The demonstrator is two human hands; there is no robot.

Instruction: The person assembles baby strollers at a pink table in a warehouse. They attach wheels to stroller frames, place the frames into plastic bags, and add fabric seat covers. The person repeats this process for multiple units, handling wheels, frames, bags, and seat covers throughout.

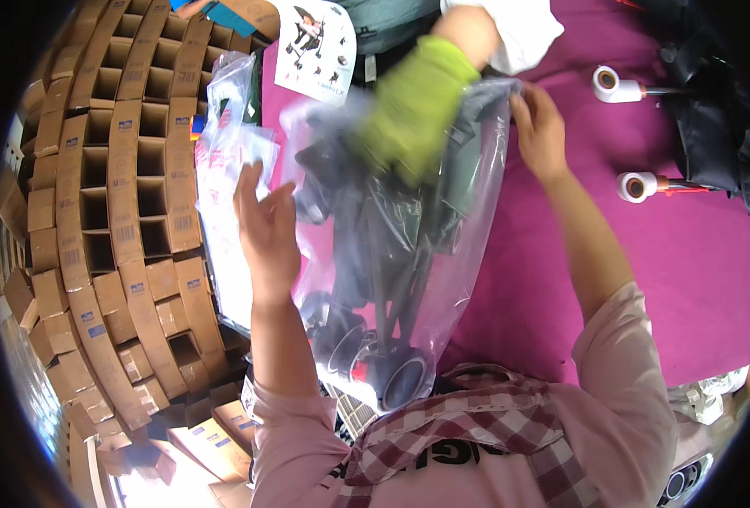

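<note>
A folded stroller (392, 279) with a dark frame and grey-green fabric lies inside a clear plastic bag (477, 245) in front of me, its wheels (405, 383) toward my body. My right hand (541, 134) pinches the bag's far right edge. To the left of the bag, my left hand (267, 233) is raised with its fingers apart and holds nothing. A co-worker's arm, blurred, reaches in from the far side; its yellow-green glove or sleeve (421, 106) covers part of the stroller's far end, and its fingers cannot be made out.
A magenta cloth (553, 288) covers the table. Dark stroller parts with white-rimmed wheels (637, 186) lie at the right. More clear plastic (231, 161) is at the left, a printed sheet (314, 51) at the far side. Stacked cardboard boxes (125, 186) fill the left.
</note>
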